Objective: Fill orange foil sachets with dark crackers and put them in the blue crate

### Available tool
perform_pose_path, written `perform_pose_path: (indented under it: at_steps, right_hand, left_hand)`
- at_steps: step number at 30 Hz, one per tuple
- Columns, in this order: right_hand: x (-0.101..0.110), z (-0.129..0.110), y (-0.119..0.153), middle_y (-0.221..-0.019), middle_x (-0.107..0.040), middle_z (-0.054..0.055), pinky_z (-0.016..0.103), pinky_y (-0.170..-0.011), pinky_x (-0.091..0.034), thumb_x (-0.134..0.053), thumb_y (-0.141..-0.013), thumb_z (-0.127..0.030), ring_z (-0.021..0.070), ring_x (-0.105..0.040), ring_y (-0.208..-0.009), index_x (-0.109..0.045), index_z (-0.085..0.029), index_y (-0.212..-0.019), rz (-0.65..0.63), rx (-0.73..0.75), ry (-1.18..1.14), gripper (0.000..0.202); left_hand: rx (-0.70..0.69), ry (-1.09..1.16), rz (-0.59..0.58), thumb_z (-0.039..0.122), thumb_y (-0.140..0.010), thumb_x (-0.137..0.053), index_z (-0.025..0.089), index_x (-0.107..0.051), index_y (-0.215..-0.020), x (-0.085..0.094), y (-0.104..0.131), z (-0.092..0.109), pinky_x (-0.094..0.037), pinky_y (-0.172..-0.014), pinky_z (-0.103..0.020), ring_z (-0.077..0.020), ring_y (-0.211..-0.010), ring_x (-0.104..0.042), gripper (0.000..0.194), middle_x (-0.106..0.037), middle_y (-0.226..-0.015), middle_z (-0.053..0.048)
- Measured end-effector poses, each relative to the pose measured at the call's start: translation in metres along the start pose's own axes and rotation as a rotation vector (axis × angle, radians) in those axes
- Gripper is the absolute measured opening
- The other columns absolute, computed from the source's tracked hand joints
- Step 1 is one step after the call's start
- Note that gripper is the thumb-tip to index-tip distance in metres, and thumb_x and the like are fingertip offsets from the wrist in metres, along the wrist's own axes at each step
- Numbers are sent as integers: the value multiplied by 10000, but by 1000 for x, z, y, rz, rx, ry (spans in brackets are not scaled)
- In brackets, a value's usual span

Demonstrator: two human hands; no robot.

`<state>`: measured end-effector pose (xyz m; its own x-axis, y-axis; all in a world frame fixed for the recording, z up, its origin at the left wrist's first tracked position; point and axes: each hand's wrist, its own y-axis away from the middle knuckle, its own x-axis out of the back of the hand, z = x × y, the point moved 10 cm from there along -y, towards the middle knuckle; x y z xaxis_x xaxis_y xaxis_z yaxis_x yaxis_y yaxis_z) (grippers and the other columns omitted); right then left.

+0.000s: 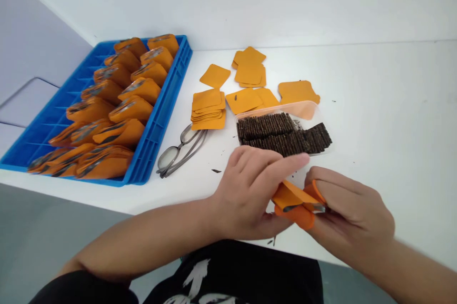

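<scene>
In front of my body, both hands are closed on a small orange paper packet (291,194), which is bent and shows a dark edge along its opening. My left hand (250,192) grips its left side, thumb below and fingers above. At the packet's right end, my right hand (353,213) pinches it between thumb and curled index finger. Orange finger cots cover that thumb and index finger. Just beyond the hands lies a clear plastic tray (319,116) with rows of thin dark brown pieces (267,127) standing on edge.
At the left, a blue crate (183,63) with dividers holds rows of filled orange packets (143,89). Flat orange packets (209,108) lie in several piles behind the tray. Folded eyeglasses (178,151) rest beside the crate. Dark crumbs dot the white table (389,127).
</scene>
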<state>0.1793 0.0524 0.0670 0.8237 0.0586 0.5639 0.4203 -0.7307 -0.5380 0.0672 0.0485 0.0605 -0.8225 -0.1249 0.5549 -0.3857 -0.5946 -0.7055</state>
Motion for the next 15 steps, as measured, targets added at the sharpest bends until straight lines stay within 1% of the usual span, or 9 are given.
perform_pose_path:
  at_steps: [2,3,5,6,8,10,12,13,15]
  right_hand:
    - [-1,0,0,-625,-364,-46,242,-438,-290,-707,-1009,-277,84,-328,-527,-420,-203,-698,-26,24,2,430]
    - [-2,0,0,-620,-362,-46,246,-437,-289,-710,-1011,-297,85,-326,-525,-422,-202,-690,-33,35,2,442]
    - [-2,1,0,-618,-358,-42,260,-429,-258,-714,-1012,-327,86,-307,-520,-413,-199,-671,-33,41,0,472]
    - [-1,1,0,-619,-350,-41,270,-427,-234,-726,-1004,-340,87,-291,-517,-404,-199,-664,-24,39,-5,489]
    - [3,-1,2,-637,-368,-32,279,-430,-218,-771,-966,-384,92,-295,-525,-425,-201,-674,24,40,-39,489]
    - [11,-1,4,-670,-414,-11,277,-436,-255,-824,-902,-488,114,-362,-553,-481,-210,-708,115,21,-67,482]
    - [14,4,5,-714,-480,21,286,-457,-341,-859,-819,-608,158,-472,-614,-550,-221,-748,161,-34,-68,500]
    - [12,8,5,-734,-507,36,296,-473,-383,-870,-782,-652,186,-521,-655,-580,-226,-763,157,-68,-57,516]
    - [6,16,2,-750,-535,52,314,-496,-436,-891,-731,-689,225,-578,-715,-619,-235,-778,112,-114,-41,530]
  left_hand:
    - [1,99,-42,332,-887,-649,84,-583,-1299,-5,0,1,-482,-837,-362,-203,-975,-663,485,-710,-1074,-105]
    - [7,139,-50,344,-891,-649,96,-592,-1257,-7,0,1,-484,-815,-352,-193,-953,-667,446,-715,-1056,-95]
    - [28,172,-35,432,-930,-638,122,-606,-1185,-6,0,-3,-473,-770,-349,-180,-899,-667,403,-715,-1012,-72]
    - [40,174,-21,480,-941,-633,132,-610,-1159,-4,0,-5,-467,-758,-352,-178,-885,-666,411,-714,-997,-63]
    - [55,175,5,493,-907,-658,146,-606,-1138,-1,0,-8,-462,-750,-358,-177,-875,-667,420,-713,-984,-51]
    - [55,159,14,418,-821,-701,152,-597,-1137,0,0,-8,-467,-753,-363,-183,-887,-671,426,-714,-994,-49]
    - [39,146,12,362,-772,-702,147,-589,-1141,1,0,-7,-474,-754,-366,-188,-898,-672,442,-715,-1010,-56]
    - [32,139,12,348,-769,-696,143,-588,-1143,1,0,-6,-475,-753,-368,-189,-900,-672,440,-715,-1015,-59]
    - [27,131,-2,331,-777,-685,135,-584,-1153,0,0,-5,-477,-757,-371,-188,-902,-673,436,-715,-1022,-61]
